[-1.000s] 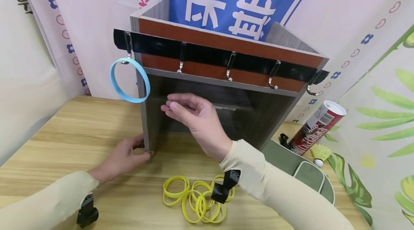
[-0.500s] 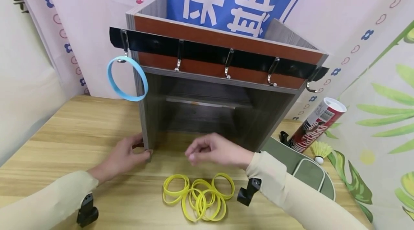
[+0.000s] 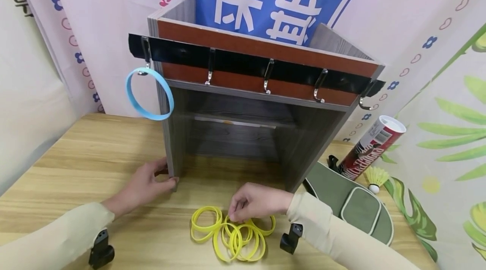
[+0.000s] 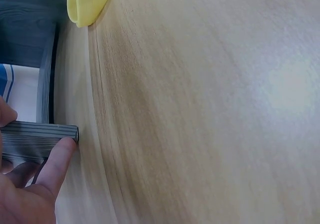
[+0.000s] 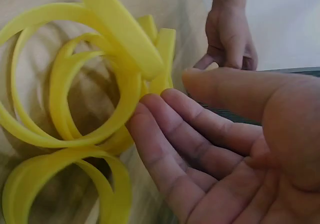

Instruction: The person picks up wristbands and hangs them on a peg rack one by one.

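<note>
A grey wooden rack (image 3: 172,135) stands on the table, with a black hook strip (image 3: 239,60) across its brown front board. From the leftmost hook hangs a light blue wristband (image 3: 152,116). My left hand (image 3: 140,187) grips the rack's lower left side panel (image 4: 40,135), fingers and thumb on opposite faces. Several yellow wristbands (image 3: 236,242) lie overlapping on the table before the rack. Over their far side is my right hand (image 3: 260,201). In the right wrist view its fingertips (image 5: 150,101) reach the yellow bands, thumb apart, nothing held between.
Right of the rack lies a green bag (image 3: 328,190) with a pale-edged pocket. Beside it a red tube (image 3: 366,152) leans, and a yellow shuttlecock (image 3: 377,177) lies close by. A printed cloth (image 3: 114,29) hangs behind the rack.
My right hand has come down from in front of the rack to the yellow wristbands. My left hand stays on the side panel, and the blue wristband still hangs on its hook.
</note>
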A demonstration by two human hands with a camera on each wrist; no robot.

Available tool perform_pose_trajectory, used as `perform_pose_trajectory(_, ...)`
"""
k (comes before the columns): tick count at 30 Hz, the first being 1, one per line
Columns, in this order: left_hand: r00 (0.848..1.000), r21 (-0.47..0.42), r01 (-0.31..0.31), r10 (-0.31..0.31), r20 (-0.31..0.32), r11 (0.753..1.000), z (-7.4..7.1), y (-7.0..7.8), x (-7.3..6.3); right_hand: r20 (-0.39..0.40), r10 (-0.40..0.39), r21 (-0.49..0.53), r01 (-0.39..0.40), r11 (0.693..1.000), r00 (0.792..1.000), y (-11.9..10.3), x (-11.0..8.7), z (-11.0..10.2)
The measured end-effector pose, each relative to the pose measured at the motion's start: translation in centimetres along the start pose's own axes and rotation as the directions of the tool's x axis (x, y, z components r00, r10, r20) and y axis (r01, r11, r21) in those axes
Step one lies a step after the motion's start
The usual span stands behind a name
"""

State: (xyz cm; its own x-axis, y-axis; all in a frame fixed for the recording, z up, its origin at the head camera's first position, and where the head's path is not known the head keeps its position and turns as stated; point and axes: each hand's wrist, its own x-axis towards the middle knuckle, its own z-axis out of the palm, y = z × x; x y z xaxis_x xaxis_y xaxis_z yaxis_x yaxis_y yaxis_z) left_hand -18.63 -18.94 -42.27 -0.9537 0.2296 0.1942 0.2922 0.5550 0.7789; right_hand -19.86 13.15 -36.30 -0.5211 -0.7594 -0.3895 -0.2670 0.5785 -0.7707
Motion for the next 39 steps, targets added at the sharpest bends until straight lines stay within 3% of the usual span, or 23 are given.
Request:
perform_pose_trajectory(11, 1.000, 0.008, 0.002, -0.002, 0.001, 1.000, 0.0, 0.0, 0.0, 0.032, 0.032, -0.037, -0.031, 0.999, 0.999, -0.7, 0.5, 1.2)
perform_pose_trajectory(25, 1.000, 0.004, 0.003, -0.003, -0.001, 1.000, 0.0, 0.1, -0.1, 0.040, 0.047, -0.023, -0.046, 0.999, 0.998, -0.9, 0.2, 1.0)
perform_pose_trajectory(30, 1.000, -0.007, 0.004, -0.004, 0.004, 1.000, 0.0, 0.2, -0.1, 0.025, 0.039, 0.005, -0.039, 0.999, 0.999, -0.6, -0.1, 0.7)
perform_pose_trajectory(39, 1.000, 0.004, 0.018, -0.018, 0.004, 1.000, 0.0, 0.2, 0.0, 0.029, 0.036, 0.156, -0.041, 0.987, 0.999, 0.4, -0.7, -0.4)
